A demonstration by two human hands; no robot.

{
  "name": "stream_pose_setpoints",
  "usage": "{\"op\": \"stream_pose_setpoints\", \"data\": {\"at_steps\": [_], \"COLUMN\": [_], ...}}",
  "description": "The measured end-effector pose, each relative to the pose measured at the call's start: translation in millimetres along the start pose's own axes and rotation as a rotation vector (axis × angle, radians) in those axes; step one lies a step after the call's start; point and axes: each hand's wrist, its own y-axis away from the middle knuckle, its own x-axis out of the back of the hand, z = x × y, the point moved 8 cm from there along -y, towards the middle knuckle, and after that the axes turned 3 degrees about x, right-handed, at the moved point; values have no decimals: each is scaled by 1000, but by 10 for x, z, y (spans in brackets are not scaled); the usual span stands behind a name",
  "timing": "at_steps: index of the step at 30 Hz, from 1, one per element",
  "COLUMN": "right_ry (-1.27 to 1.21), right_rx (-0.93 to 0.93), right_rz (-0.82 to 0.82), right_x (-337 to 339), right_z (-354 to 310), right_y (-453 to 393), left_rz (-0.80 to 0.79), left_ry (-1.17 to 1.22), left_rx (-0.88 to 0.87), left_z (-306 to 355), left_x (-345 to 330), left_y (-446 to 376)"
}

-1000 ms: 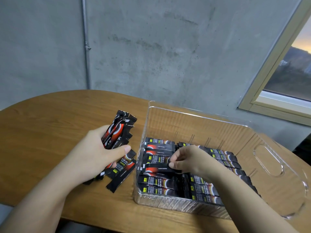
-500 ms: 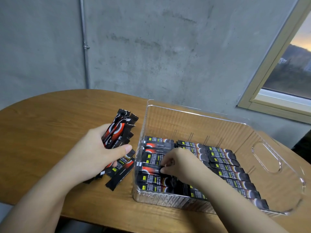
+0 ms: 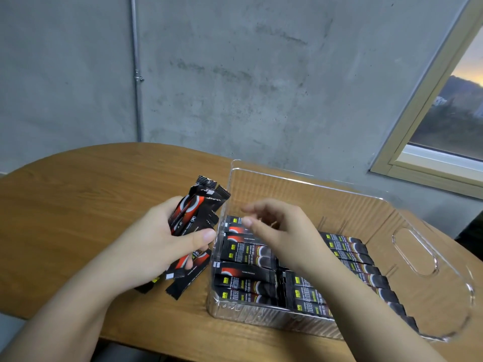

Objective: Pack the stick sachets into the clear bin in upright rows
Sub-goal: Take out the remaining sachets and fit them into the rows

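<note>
Head view, change: right hand (image 3: 277, 231) lifted clear of the rows; half a second back pressed down among the sachets (image 3: 247, 279) in the bin (image 3: 308, 178), pinching one into place. Now above the near-left rows, fingers loose and slightly curled, grip empty. Fingertips blurred, angled toward the left hand (image 3: 156, 241). Sachet just handled apparently left lying in the left column, red-swirl face up

Meaning for task: one more placed; judged to be reaching for the next. Two columns filling the near and left part of the bin, far part and right end by the handle cut-out bare. Plenty left to pack. Sachets in bin look to lie on their sides stacked front to back; whether that counts as upright, cannot tell

Head view, grip and thing: left hand beside the bin's left wall, low over the surface (image 3: 78, 194), grip closed around a bundle (image 3: 198, 212), thumb across the front, tops fanned above the fingers, tails poking out below the palm. Bundle just beside the right fingertips, bin wall between, not touching. Next pick judged a short reach left over the rim
</note>
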Motion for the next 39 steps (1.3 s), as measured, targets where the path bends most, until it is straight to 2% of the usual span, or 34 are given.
{"op": "stream_pose_setpoints", "data": {"at_steps": [4, 7, 9, 11, 14, 16, 19, 21, 23, 30, 36, 39], "right_ry": [-207, -187, -166, -189, -273, -329, -363, -238, -101, 25, 478, 581], "right_rx": [89, 136, 148, 128, 41, -61, -319, -457, -497, -496, -406, -320], "right_rz": [-14, -71, -49, 35, 266, 323, 164, -5, -131, -254, -274, -288], "right_x": [-93, -240, -270, -190, 174, 390, 393, 290, 201, -59, -101, -172], "right_z": [-333, -475, -499, -472, -257, -18, 423, 666, 803, 835, 713, 652], "right_y": [-79, -135, -164, -183, -184, -126, 56, 228, 343, 360, 313, 280], "left_rz": [-64, -87, -74, -57, -15, 7, 31, 43, 48, 39, 36, 41], "left_ry": [53, 24, 0, -11, -64, -78, -93, -111, -120, -128, -129, -133], "left_rx": [-20, -29, -30, -27, -36, -36, -35, -35, -34, -45, -45, -45], "left_z": [34, 27, 15, -1, -16, -19, -27, -32, -40, -62, -74, -73], "left_x": [-26, -21, 8, 45, 116, 155, 175, 159, 133, 111, 121, 105], "left_y": [21, 43, 52, 49, 34, 32, 17, -2, -17, -33, -23, -20]}}
